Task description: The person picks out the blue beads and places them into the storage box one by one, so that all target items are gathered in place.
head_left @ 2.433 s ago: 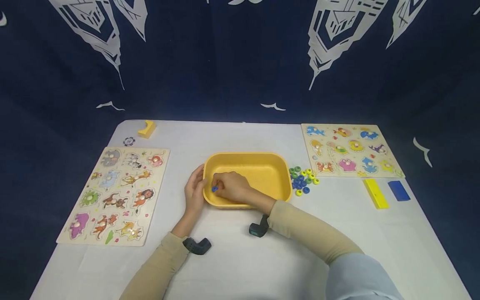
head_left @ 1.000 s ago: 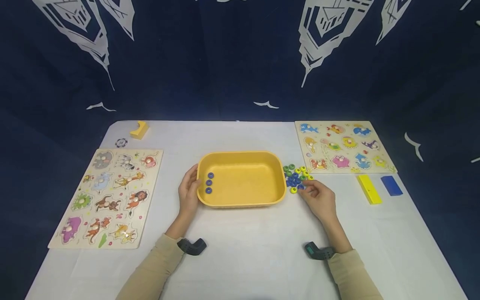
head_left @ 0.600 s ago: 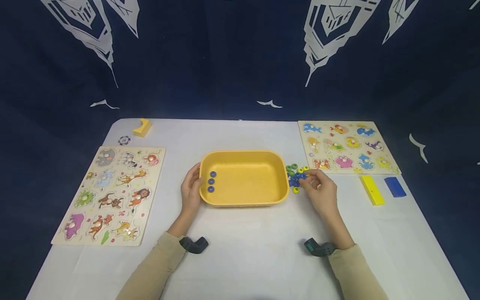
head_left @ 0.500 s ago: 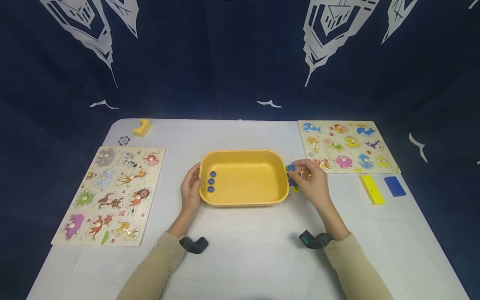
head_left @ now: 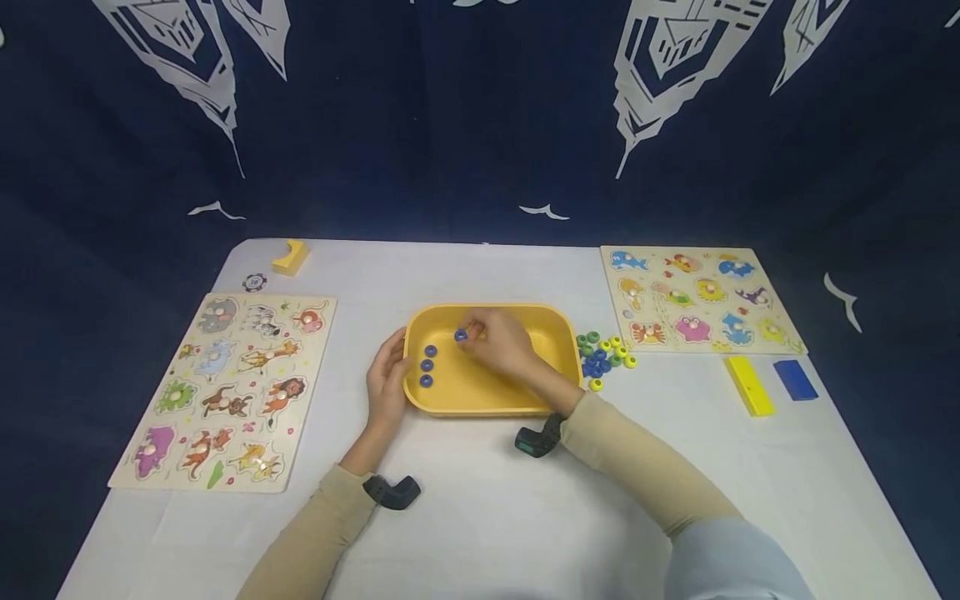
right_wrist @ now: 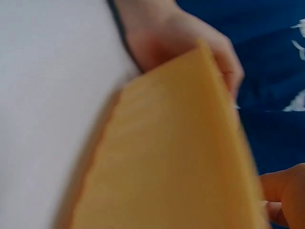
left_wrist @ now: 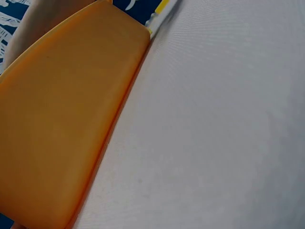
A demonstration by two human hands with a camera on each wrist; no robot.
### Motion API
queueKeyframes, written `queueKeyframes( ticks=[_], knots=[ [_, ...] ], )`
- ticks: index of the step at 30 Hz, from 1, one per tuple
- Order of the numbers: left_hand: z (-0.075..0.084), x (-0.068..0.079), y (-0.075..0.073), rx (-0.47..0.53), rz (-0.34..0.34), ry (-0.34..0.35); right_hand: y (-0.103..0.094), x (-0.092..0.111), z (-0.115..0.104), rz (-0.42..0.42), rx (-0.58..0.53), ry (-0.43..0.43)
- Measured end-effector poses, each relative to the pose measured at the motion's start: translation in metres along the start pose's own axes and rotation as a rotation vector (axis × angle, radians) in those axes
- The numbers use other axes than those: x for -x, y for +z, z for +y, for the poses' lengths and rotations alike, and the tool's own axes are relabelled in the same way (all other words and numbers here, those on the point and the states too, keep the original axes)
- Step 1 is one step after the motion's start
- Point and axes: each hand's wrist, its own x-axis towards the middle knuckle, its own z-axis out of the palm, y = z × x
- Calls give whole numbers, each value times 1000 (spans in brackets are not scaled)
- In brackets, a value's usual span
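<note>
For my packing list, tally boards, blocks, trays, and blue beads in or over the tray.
Puzzle boards: 2
Yellow blocks: 2
Blue block: 1
Tray: 1
Blue beads in a row: 3
Pinched blue bead, right hand: 1
Total: 10

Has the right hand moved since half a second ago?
Yes. Against the sea-animal board in the head view, the right hand has moved left, from the bead cluster to over the yellow tray, pinching a blue bead.
</note>
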Motion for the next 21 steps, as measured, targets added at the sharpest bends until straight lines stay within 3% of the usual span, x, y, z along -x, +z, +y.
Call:
queueKeyframes(
  ticks=[7,13,17,21],
  knots=[
    [-1,-1,0,4,-7,-5,25,-12,-2,-85,19,84],
    [1,-1,0,-5,-1,6,36,-15,-2,-118,69,87],
    [1,-1,1,-7,3,13,36,-13,-3,-130,90,72],
    [1,0,1,-2,14,-8,21,-3,-5,-53,37,28]
  ],
)
